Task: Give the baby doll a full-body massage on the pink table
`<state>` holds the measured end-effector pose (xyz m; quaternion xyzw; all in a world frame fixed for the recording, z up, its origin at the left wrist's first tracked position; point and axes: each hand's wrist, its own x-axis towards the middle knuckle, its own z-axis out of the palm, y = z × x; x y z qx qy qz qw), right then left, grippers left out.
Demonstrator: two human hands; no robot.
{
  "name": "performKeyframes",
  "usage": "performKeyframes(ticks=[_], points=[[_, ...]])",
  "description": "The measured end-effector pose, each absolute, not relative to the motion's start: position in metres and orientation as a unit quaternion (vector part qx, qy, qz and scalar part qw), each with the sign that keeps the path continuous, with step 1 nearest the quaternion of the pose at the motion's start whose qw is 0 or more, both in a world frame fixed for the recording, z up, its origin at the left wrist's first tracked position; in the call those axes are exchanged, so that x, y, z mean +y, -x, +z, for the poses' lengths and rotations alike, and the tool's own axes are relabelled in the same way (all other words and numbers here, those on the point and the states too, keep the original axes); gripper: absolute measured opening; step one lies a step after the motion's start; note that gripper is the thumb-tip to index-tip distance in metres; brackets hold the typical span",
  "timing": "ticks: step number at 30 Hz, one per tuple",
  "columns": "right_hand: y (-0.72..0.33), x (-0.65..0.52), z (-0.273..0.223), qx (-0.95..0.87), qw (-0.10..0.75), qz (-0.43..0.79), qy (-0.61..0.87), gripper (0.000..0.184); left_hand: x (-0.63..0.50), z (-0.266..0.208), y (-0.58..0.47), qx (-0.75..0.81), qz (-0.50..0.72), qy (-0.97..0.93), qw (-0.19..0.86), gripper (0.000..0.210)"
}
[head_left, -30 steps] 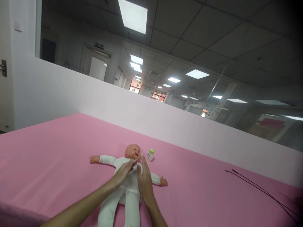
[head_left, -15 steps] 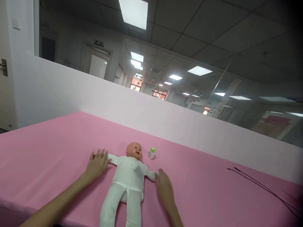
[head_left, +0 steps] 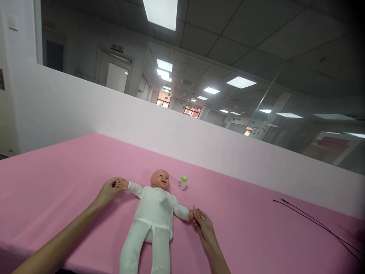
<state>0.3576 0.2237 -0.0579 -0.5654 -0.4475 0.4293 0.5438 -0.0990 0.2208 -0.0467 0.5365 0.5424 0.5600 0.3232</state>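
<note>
A baby doll (head_left: 155, 207) in a white top and white trousers lies on its back on the pink table cover (head_left: 251, 236). Its arms are stretched out to both sides. My left hand (head_left: 108, 190) is closed around the doll's hand on the left, whose small fingers show beside mine. On the other side, my right hand (head_left: 205, 227) grips the doll's other hand between thumb and fingers. Close to the doll's head stands a small clear bottle (head_left: 182, 183) with a green cap.
Two thin black cables (head_left: 316, 223) lie across the cover at the right. A low white wall (head_left: 176, 133) with glass above it runs along the table's back edge. A door (head_left: 7, 114) stands at the far left.
Both my hands have gone from lying over the ends of the doll's arms to gripping its hands. The doll's hands now show, and its arms reach further outward.
</note>
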Motion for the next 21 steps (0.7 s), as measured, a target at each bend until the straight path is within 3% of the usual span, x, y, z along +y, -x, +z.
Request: performKeyframes(ticks=[4,10,14,18,21], points=[[-0.336,0.215,-0.047,-0.466,0.557,0.473,0.5,0.061,0.211,-0.033,0.079,0.47,0.567,-0.585,0.34,0.029],[-0.327,0.177,-0.031,-0.75,0.371,0.37,0.405,0.018,0.177,-0.027,0.073,0.32,0.368,-0.817,0.307,0.024],[-0.323,0.155,-0.03,-0.812,0.286,0.344,0.376,0.019,0.165,-0.031,0.074,0.3,0.35,-0.828,0.319,0.024],[-0.31,0.175,-0.016,-0.773,0.351,0.338,0.406,0.017,0.185,-0.023,0.069,0.348,0.451,-0.73,0.378,0.026],[-0.294,0.22,0.0,-0.671,0.446,0.361,0.47,0.029,0.226,-0.011,0.058,0.407,0.566,-0.578,0.424,0.037]])
